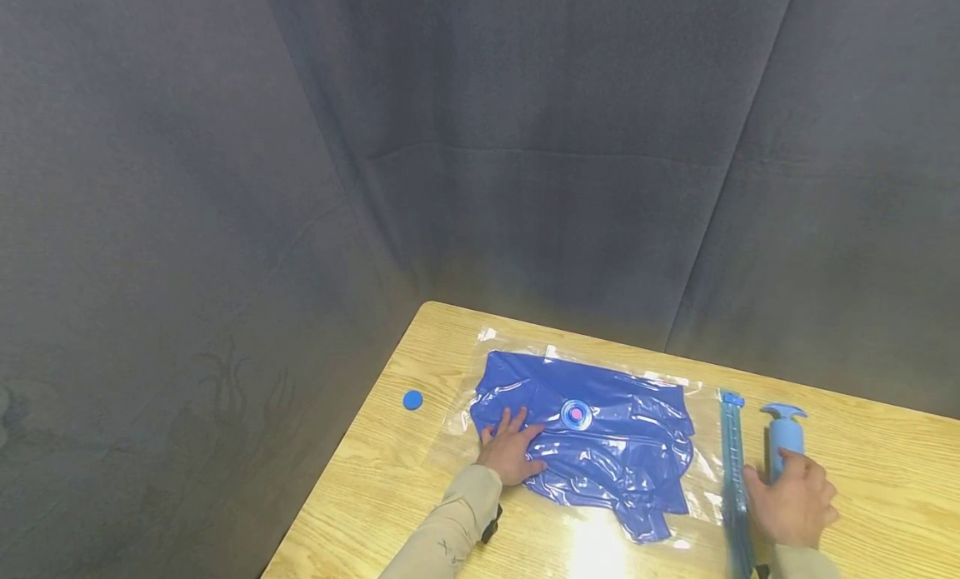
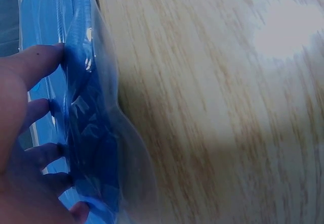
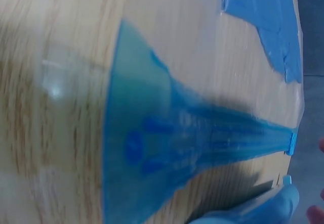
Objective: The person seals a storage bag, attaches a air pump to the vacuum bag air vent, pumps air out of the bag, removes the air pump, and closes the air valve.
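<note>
A clear vacuum storage bag (image 1: 701, 471) lies flat on the table, with a folded blue garment (image 1: 645, 446) inside. A round valve (image 1: 577, 414) with a pink centre sits on its upper face. My left hand (image 1: 508, 456) rests on the bag's left part with fingers spread; in the left wrist view its fingertips touch the wrinkled plastic. My right hand (image 1: 793, 500) hovers by the bag's blue zip strip (image 1: 733, 462), thumb and fingers apart. Close to those fingers is a light blue hand pump (image 1: 786, 437), partly hidden by them in the head view. Only fingertips (image 3: 316, 215) show in the right wrist view.
A blue round cap (image 1: 412, 400) lies on the wooden table (image 1: 360, 496), left of the bag. Dark grey curtains (image 1: 525, 187) hang behind and to the left of the table. A blue slider (image 1: 732, 399) sits at the zip strip's far end.
</note>
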`<move>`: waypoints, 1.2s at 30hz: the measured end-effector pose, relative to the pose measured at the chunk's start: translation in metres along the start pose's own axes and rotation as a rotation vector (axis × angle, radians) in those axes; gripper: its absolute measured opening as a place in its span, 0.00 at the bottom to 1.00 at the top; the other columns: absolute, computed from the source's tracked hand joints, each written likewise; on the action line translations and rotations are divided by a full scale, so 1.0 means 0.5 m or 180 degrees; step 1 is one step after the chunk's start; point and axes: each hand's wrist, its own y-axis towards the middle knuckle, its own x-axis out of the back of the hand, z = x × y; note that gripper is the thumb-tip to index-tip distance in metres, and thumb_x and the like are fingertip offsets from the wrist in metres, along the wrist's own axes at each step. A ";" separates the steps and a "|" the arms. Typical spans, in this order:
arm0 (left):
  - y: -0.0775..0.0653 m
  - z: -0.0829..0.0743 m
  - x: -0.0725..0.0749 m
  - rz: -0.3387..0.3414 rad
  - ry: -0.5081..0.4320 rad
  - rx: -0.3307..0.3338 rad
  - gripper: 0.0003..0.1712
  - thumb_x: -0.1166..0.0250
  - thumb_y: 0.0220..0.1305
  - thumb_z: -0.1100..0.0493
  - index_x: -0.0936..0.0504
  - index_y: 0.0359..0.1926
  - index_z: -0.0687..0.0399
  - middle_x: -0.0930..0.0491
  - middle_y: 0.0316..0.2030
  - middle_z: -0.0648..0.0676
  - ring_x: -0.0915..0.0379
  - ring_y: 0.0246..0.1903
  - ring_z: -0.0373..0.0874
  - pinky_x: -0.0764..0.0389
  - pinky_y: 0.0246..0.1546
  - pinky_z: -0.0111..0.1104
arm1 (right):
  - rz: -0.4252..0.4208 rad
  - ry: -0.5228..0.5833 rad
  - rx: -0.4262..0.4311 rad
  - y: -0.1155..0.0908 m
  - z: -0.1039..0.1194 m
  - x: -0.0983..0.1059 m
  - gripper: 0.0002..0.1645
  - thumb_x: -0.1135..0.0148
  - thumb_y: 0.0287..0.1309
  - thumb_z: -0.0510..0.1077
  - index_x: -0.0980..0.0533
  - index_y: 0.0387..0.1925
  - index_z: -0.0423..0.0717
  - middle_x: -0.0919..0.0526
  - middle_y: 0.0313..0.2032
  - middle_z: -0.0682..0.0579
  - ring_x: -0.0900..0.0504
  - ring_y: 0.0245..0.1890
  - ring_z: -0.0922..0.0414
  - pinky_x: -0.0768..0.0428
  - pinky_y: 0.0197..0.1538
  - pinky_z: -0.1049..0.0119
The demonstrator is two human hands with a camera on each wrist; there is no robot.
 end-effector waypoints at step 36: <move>0.000 0.003 -0.006 0.0016 0.0002 0.0035 0.36 0.32 0.56 0.43 0.30 0.66 0.40 0.44 0.73 0.58 0.55 0.74 0.61 0.45 0.65 0.59 | 0.1266 -0.0785 0.1123 -0.079 0.072 -0.128 0.59 0.42 0.52 0.74 0.45 0.71 0.39 0.58 0.72 0.27 0.58 0.68 0.23 0.53 0.59 0.21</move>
